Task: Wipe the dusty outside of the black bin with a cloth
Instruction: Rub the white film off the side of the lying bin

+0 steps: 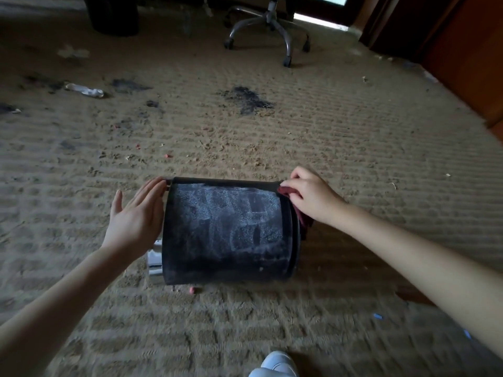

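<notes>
The black bin [226, 232] lies on its side on the carpet, its curved wall facing up and covered in grey dust with wiped streaks. A shiny metal part [154, 261] shows at its left end. My left hand [136, 219] lies flat with straight fingers against the bin's left end. My right hand [310, 197] grips a dark red cloth [300, 213] at the bin's upper right edge; most of the cloth hangs down behind the right rim.
Dirty tan carpet [272, 145] with dark stains [247, 100], crumbs and a crushed plastic bottle [84, 90] at the left. An office chair base [269, 25] stands at the back. Wooden furniture [462, 50] lines the right. A white shoe [275, 364] shows at the bottom.
</notes>
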A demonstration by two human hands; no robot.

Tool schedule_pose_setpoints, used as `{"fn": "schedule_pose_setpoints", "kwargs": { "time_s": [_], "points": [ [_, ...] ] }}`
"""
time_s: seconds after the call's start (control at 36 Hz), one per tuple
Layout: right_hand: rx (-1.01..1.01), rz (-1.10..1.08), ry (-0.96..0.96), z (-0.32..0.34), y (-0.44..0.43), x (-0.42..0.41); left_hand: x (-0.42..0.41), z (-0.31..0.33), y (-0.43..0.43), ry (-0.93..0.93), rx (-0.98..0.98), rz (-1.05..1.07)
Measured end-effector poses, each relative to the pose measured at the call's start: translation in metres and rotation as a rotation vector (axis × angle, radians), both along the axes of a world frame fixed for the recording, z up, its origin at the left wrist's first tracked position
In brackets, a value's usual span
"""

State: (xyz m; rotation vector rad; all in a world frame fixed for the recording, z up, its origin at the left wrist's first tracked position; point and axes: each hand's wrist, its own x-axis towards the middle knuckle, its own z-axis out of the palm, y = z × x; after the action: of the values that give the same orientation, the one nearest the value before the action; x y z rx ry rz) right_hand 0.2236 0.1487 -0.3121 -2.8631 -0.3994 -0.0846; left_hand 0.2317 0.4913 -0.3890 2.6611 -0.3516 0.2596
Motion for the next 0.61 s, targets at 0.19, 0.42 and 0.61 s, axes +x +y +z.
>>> {"fn": "schedule_pose_setpoints", "kwargs": {
  "time_s": [0.19, 0.42, 0.61],
  "points": [
    [-0.11, 0.216, -0.094, -0.015, -0.001, -0.03, 0.004, 0.001, -0.001, 0.01, 0.022, -0.004],
    [-0.015, 0.238, -0.068, -0.009, -0.008, -0.045, 0.0, 0.001, 0.0, 0.027, 0.004, -0.011],
    [0.097, -0.041, 0.033, -0.005, 0.018, 0.013, -0.008, 0.0, -0.001, -0.012, -0.022, -0.009]
  ]
}}
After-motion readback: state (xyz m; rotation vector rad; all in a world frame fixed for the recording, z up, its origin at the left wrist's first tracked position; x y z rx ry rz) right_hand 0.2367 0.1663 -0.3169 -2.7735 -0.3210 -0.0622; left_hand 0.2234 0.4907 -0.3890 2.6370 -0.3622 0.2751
